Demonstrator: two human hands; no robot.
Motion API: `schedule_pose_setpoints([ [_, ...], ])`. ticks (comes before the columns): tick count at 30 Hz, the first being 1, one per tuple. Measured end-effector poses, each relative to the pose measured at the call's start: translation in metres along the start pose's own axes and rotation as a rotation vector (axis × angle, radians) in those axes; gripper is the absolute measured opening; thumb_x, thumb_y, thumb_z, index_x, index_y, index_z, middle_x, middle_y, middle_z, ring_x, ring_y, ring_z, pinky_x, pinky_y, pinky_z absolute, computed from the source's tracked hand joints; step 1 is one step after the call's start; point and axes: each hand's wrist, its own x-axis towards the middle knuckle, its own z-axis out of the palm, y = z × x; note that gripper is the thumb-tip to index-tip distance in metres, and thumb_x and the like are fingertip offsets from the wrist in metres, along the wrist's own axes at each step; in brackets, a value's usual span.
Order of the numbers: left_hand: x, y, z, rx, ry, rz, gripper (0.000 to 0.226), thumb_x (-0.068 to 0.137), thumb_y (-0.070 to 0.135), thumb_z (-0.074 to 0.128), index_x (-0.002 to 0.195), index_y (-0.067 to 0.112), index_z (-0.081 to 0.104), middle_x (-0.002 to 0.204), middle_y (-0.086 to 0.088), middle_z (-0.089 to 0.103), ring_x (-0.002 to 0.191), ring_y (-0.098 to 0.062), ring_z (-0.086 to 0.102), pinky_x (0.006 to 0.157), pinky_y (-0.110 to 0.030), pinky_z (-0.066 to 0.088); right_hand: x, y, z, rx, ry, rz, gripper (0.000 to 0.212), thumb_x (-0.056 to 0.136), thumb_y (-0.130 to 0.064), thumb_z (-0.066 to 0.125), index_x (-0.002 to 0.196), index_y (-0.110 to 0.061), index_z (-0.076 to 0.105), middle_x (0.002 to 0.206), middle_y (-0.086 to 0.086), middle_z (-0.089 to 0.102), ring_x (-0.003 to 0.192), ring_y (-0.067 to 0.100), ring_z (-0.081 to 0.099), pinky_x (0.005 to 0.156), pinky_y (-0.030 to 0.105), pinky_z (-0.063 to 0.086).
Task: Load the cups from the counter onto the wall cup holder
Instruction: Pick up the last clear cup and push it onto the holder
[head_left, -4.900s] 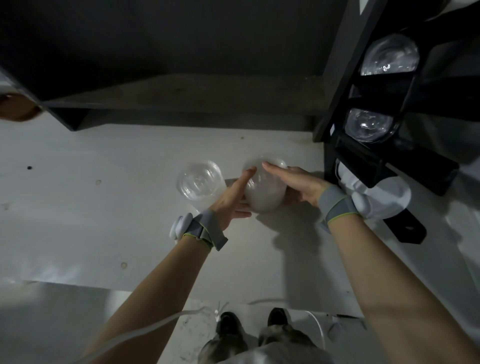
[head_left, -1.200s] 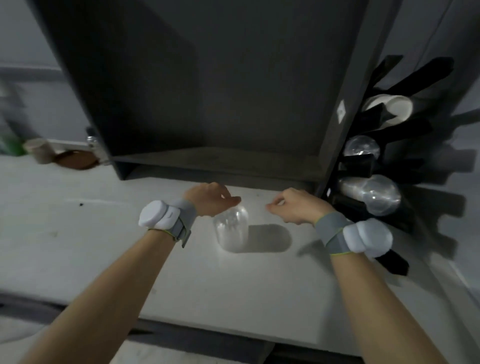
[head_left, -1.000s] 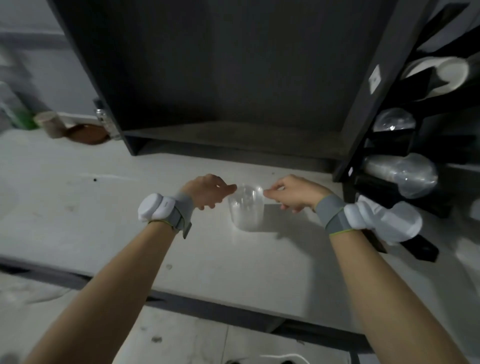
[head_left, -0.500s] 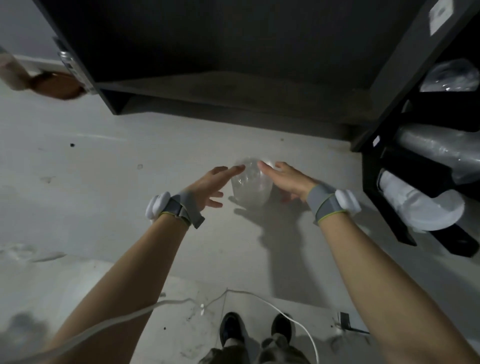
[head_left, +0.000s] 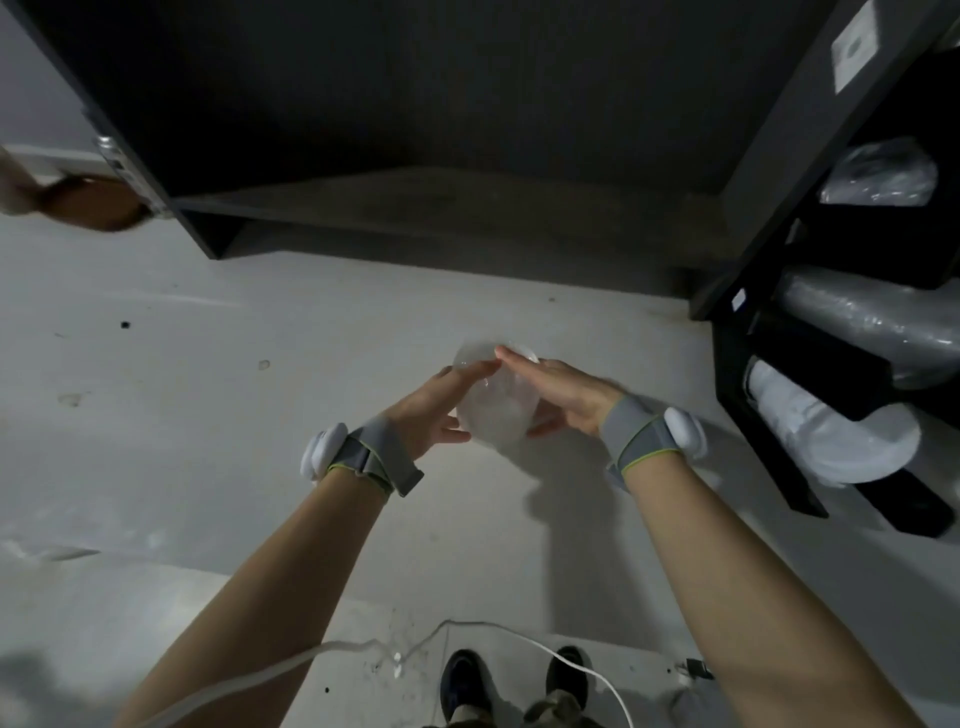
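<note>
Both hands have closed in on the last stack of clear cups (head_left: 496, 410) on the pale worktop (head_left: 218, 426); half a second ago the left hand's fingers were only reaching towards it, apart from the plastic. Seen from above, the left hand (head_left: 434, 410) now presses its flat fingers (head_left: 470, 371) against the stack's left side, while the right hand (head_left: 563, 397) lays its palm along the right side, fingertips meeting over the rim. The fingers of both hands are extended rather than curled, pinning the cups between the two palms.

That suggests the pick-up is beginning: the stack appears secured for a lift, though whether its base has left the surface cannot be told. A second stack that stood beside it some seconds ago is gone from the worktop.

The cups are transparent, nested into one short column, faintly frosted where the walls overlap, and standing rim-up near the middle of the worktop, in front of the dark cabinet (head_left: 415, 130). To the right, the black wall cup holder (head_left: 769, 415) already carries clear and white stacks lying in its slots, well apart from the hands. The thin plastic looks easy to crush if squeezed.
</note>
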Motion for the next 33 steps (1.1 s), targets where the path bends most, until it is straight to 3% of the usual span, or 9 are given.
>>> schedule_pose_setpoints([
  [2,-0.005,0.006,0.006,0.004,-0.005,0.014,0.058,0.088,0.059,0.06,0.133,0.025,0.045,0.148,-0.009,0.048,0.127,-0.04,0.053,0.105,-0.046,0.046,-0.011,-0.002,-0.008,0.003,0.017,-0.015,0.093,0.065,-0.082,0.06,0.134,-0.02,0.062,0.127,0.006,0.071,0.091,0.023,0.071,0.07,0.035,0.062],
  [6,-0.019,0.031,0.026,0.087,-0.02,0.084,0.082,0.08,0.067,0.065,0.145,0.024,0.037,0.148,-0.009,0.044,0.126,-0.041,0.051,0.098,-0.044,0.051,-0.042,-0.014,-0.03,-0.006,0.075,-0.083,0.07,0.084,-0.073,0.056,0.132,-0.022,0.062,0.124,0.004,0.07,0.103,0.025,0.07,0.087,0.041,0.061],
  [11,-0.055,0.077,0.069,0.192,-0.016,0.273,0.09,0.075,0.068,0.068,0.148,0.027,0.035,0.14,-0.005,0.05,0.123,-0.035,0.055,0.098,-0.043,0.052,-0.105,-0.032,-0.075,-0.037,0.198,-0.209,0.075,0.077,-0.079,0.056,0.131,-0.027,0.063,0.126,0.0,0.07,0.112,0.021,0.068,0.087,0.038,0.062],
  [17,-0.112,0.135,0.136,0.285,-0.09,0.547,0.085,0.075,0.061,0.072,0.145,0.026,0.038,0.134,0.001,0.057,0.12,-0.021,0.059,0.099,-0.042,0.053,-0.213,-0.047,-0.124,0.002,0.407,-0.458,0.053,0.089,-0.069,0.055,0.124,-0.031,0.067,0.117,-0.005,0.075,0.109,0.014,0.071,0.094,0.041,0.059],
  [20,-0.134,0.159,0.171,0.252,-0.11,0.688,0.077,0.075,0.056,0.077,0.138,0.024,0.047,0.121,0.005,0.066,0.108,-0.009,0.066,0.091,-0.032,0.058,-0.256,-0.049,-0.147,0.039,0.499,-0.574,0.046,0.093,-0.062,0.057,0.123,-0.029,0.068,0.114,-0.005,0.078,0.105,0.012,0.073,0.092,0.037,0.059],
  [24,-0.151,0.18,0.225,0.316,-0.124,0.848,0.074,0.077,0.059,0.073,0.138,0.025,0.047,0.118,0.011,0.065,0.104,0.001,0.064,0.084,-0.018,0.051,-0.294,-0.037,-0.186,0.092,0.64,-0.722,0.041,0.091,-0.058,0.063,0.119,-0.029,0.07,0.107,-0.008,0.08,0.101,0.004,0.075,0.097,0.031,0.056],
  [26,-0.152,0.186,0.247,0.338,-0.169,0.86,0.076,0.082,0.062,0.066,0.144,0.025,0.043,0.127,0.008,0.062,0.111,-0.002,0.061,0.087,-0.018,0.049,-0.302,-0.028,-0.206,0.092,0.7,-0.748,0.043,0.089,-0.061,0.063,0.119,-0.031,0.069,0.104,-0.012,0.08,0.098,0.0,0.074,0.096,0.028,0.054],
  [30,-0.132,0.193,0.274,0.402,-0.24,0.832,0.07,0.083,0.061,0.058,0.146,0.033,0.043,0.134,0.007,0.06,0.122,-0.01,0.056,0.105,-0.034,0.042,-0.305,-0.015,-0.24,0.038,0.745,-0.748,0.049,0.091,-0.061,0.059,0.127,-0.028,0.065,0.109,-0.014,0.076,0.096,-0.006,0.071,0.093,0.021,0.051],
  [33,-0.12,0.199,0.279,0.428,-0.212,0.836,0.072,0.08,0.06,0.063,0.143,0.031,0.047,0.129,0.007,0.065,0.116,-0.009,0.06,0.097,-0.033,0.045,-0.299,-0.013,-0.256,0.005,0.73,-0.722,0.053,0.091,-0.062,0.057,0.131,-0.028,0.064,0.113,-0.014,0.073,0.103,-0.003,0.068,0.094,0.022,0.049],
])
